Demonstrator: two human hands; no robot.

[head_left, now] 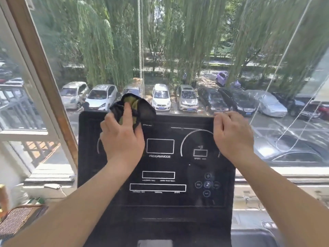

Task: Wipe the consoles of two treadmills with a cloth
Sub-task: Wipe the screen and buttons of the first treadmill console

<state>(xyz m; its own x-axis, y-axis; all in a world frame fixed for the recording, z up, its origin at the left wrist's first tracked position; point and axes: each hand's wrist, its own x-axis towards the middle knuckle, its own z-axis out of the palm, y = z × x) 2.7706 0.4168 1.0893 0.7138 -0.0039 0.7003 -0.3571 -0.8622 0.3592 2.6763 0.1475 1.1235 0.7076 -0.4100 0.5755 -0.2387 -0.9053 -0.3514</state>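
A black treadmill console point(160, 202) with white outlined display boxes and round buttons fills the lower middle of the head view. My left hand point(122, 138) presses a dark cloth with green patches point(142, 109) against the console's top left edge, index finger stretched over the cloth. My right hand point(231, 134) curls its fingers over the console's top right corner and grips it. Only this one console is in view.
A large window point(178, 50) stands directly behind the console, with a bead chain point(140, 41) hanging in front of it. An open window frame point(41, 72) and a sill lie to the left. A brown mat-like object point(16, 221) sits at lower left.
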